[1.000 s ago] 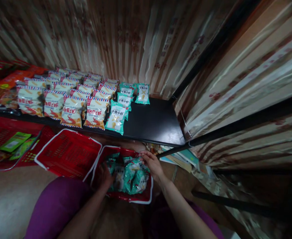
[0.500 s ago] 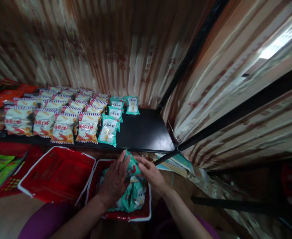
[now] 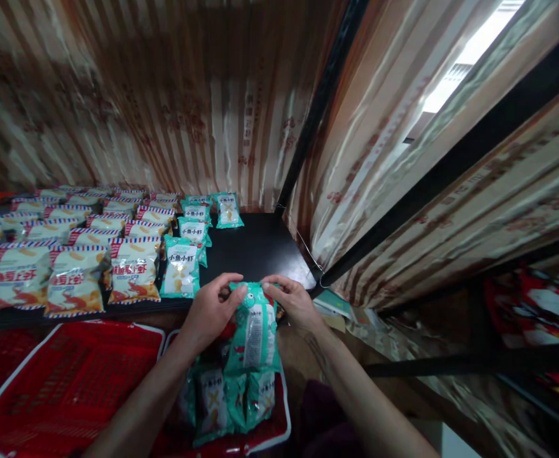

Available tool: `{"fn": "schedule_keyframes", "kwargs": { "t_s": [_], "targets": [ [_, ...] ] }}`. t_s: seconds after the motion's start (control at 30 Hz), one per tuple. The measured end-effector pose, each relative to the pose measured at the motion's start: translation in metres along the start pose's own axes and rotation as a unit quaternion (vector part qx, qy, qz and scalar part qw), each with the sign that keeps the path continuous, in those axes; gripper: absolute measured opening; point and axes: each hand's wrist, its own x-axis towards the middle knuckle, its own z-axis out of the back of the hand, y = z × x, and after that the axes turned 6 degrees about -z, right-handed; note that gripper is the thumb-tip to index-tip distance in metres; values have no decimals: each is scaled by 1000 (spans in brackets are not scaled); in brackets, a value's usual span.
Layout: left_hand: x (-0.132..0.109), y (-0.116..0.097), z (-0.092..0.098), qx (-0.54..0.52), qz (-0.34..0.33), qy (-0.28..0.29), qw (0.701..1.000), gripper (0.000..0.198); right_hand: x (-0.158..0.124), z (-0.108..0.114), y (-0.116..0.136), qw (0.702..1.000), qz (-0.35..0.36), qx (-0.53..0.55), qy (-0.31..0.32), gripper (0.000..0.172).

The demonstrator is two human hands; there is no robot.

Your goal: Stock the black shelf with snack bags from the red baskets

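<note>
A teal snack bag (image 3: 255, 331) hangs between my hands, its printed back turned toward me. My left hand (image 3: 215, 312) pinches the top left corner. At the top right corner, my right hand (image 3: 292, 302) grips it between thumb and fingers. Beneath the bag, a red basket (image 3: 279, 429) with a white rim holds more teal bags (image 3: 212, 397) of the same kind. On the black shelf (image 3: 255, 245) in front, a short row of teal bags (image 3: 181, 267) stands upright, with one more teal bag (image 3: 228, 210) at the back to its right.
Rows of white and orange snack bags (image 3: 133, 270) fill the shelf's left part. A second red basket (image 3: 83, 369) sits at lower left. Black metal posts (image 3: 317, 114) and a patterned curtain (image 3: 203, 114) bound the shelf. Colourful packages (image 3: 551, 305) lie at far right.
The teal bag has risen out of the basket and now hangs upright, held by its top corners. Both hands moved up toward the shelf edge. The view has shifted right.
</note>
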Motion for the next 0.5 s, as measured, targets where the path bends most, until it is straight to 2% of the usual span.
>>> {"fn": "schedule_keyframes", "kwargs": {
  "t_s": [0.1,0.17,0.27,0.37,0.43,0.5],
  "targets": [
    [6,7,-2,17,1,0,1000,27,-1,-2,-7,1000,-13,17,4,33],
    [7,11,-1,18,-9,-20,1000,25,-4,-3,-11,998,-8,60,-7,36],
    [9,8,5,16,-13,-94,995,25,-8,-2,-16,994,10,103,25,48],
    [13,1,12,-22,-8,-195,980,23,-11,0,-21,987,-2,107,117,60],
    [15,-2,14,-44,-8,-233,972,22,-11,0,-27,984,-9,116,134,57],
    [17,-3,14,-59,-6,-252,966,21,-9,-1,-33,984,-6,144,109,48]
  ]
}}
